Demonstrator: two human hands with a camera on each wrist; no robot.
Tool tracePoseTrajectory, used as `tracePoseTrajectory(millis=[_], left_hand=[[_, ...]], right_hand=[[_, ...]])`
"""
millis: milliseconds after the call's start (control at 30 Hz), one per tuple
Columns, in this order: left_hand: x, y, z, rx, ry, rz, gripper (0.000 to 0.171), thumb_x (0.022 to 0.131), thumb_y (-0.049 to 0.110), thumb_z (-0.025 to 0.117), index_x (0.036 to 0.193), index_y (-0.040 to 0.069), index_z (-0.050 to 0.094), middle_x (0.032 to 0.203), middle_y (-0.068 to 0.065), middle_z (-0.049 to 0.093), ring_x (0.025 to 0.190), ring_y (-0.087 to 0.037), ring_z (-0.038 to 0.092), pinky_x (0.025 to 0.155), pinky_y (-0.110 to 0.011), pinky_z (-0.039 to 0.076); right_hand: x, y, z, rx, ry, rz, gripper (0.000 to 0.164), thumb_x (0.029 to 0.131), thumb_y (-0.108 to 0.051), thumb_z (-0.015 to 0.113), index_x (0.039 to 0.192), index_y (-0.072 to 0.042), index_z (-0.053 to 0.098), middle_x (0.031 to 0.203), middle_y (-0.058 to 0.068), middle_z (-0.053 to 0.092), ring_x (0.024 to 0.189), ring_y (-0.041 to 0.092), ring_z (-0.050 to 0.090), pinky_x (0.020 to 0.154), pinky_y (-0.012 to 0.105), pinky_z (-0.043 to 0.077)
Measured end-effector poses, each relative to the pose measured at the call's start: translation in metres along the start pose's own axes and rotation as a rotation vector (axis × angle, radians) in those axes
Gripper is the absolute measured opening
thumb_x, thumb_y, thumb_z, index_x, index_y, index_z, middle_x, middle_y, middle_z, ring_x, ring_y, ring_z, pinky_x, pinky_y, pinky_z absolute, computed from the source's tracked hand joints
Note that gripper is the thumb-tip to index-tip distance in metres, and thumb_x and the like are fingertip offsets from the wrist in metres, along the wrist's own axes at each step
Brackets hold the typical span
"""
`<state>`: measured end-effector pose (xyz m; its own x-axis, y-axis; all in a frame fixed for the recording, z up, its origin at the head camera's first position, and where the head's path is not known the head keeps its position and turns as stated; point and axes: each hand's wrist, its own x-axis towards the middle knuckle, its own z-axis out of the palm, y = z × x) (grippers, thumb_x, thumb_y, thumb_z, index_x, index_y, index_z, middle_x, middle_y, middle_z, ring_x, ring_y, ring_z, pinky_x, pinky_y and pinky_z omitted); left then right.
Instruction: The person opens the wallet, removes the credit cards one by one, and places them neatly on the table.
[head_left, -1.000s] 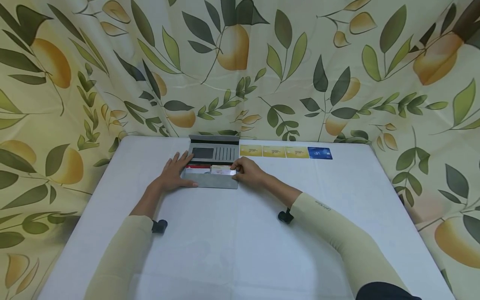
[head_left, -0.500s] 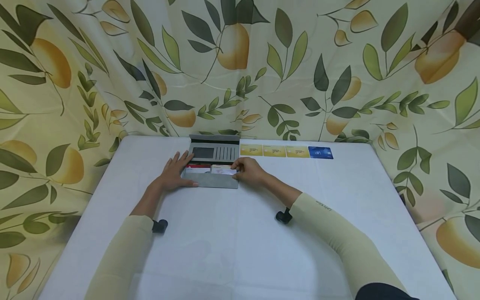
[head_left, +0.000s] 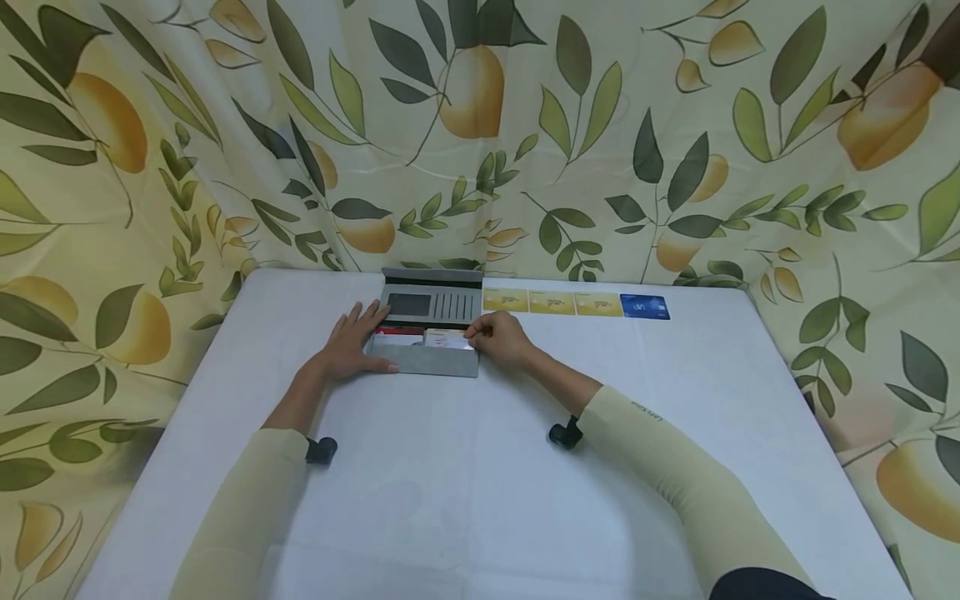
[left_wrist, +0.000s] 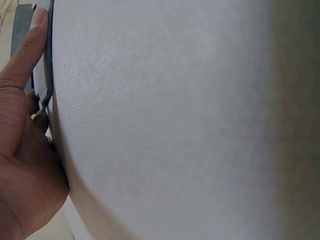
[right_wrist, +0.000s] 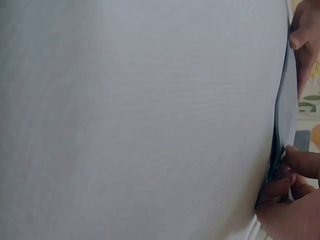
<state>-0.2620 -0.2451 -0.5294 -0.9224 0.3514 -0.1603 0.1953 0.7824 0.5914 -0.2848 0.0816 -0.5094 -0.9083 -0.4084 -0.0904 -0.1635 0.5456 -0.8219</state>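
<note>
White table (head_left: 480, 483), fruit-print curtain (head_left: 506, 192) behind. Grey wallet (head_left: 420, 361) lies unfolded near far edge. Left hand (head_left: 351, 343) spread on its left side, probably steadying it. Right hand (head_left: 501, 337) pinches white card (head_left: 444, 339) at right pocket, likely for alignment. Yellow cards (head_left: 552, 303) and blue card (head_left: 645, 307) lined up alongside, likely for easy access.

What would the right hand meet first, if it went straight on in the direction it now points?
Probably the white card in the right half of the grey holder; the right hand points left, its fingertips apparently at the card's end, though contact is unclear.
</note>
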Motion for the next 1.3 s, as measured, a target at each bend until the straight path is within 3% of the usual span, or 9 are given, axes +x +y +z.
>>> tracePoseTrajectory(millis=[233,467,700,833,1033,1300], left_hand=[[0.0021,-0.003,0.0021,0.022,-0.006,-0.005,0.119,0.082,0.052,0.087,0.17,0.018,0.016,0.177,-0.01,0.0,0.159,-0.036,-0.015,0.126,-0.052,-0.013],[0.001,-0.001,0.0007,0.002,-0.003,0.003,0.118,0.081,0.05,0.088,0.17,0.017,0.018,0.177,-0.011,0.002,0.159,-0.036,-0.015,0.126,-0.053,-0.012],[0.001,0.0001,-0.0004,0.007,-0.002,0.008,0.118,0.082,0.05,0.088,0.17,0.017,0.018,0.177,-0.011,0.002,0.16,-0.036,-0.014,0.126,-0.053,-0.012],[0.0006,0.0012,-0.001,0.005,-0.001,0.003,0.118,0.081,0.049,0.089,0.17,0.016,0.018,0.177,-0.011,0.002,0.16,-0.036,-0.014,0.126,-0.053,-0.012],[0.0,0.0022,-0.0015,0.002,-0.001,0.001,0.118,0.081,0.049,0.089,0.17,0.016,0.019,0.177,-0.011,0.002,0.16,-0.036,-0.014,0.126,-0.053,-0.012],[0.0008,0.0004,-0.0004,0.005,0.0,0.0,0.118,0.082,0.049,0.088,0.17,0.016,0.018,0.177,-0.011,0.002,0.16,-0.036,-0.014,0.126,-0.053,-0.012]], right_hand=[[0.0028,0.0014,-0.0012,0.051,0.064,0.067,0.008,0.1,0.002,0.068,0.102,0.002,0.076,0.104,0.012,0.073,0.089,0.018,0.056,0.071,0.024,0.047],[0.0055,-0.0012,-0.003,0.1,0.104,0.09,0.013,0.103,0.002,0.062,0.108,0.004,0.074,0.109,0.015,0.07,0.093,0.021,0.057,0.072,0.024,0.048],[0.0069,0.0012,-0.0042,0.128,0.133,0.076,0.011,0.104,0.002,0.061,0.108,0.005,0.07,0.106,0.015,0.068,0.087,0.02,0.058,0.066,0.022,0.05],[0.0068,0.004,-0.004,0.137,0.111,0.034,0.015,0.097,0.002,0.071,0.112,0.006,0.07,0.101,0.014,0.067,0.084,0.019,0.058,0.066,0.021,0.05],[0.0076,0.0051,-0.0029,0.052,0.075,-0.035,0.046,0.08,0.0,0.091,0.121,0.005,0.071,0.103,0.012,0.066,0.085,0.02,0.057,0.068,0.021,0.048],[0.0061,0.0052,-0.0014,0.032,0.122,-0.038,0.024,0.093,0.002,0.078,0.117,0.0,0.074,0.1,0.01,0.066,0.087,0.021,0.057,0.071,0.026,0.048]])
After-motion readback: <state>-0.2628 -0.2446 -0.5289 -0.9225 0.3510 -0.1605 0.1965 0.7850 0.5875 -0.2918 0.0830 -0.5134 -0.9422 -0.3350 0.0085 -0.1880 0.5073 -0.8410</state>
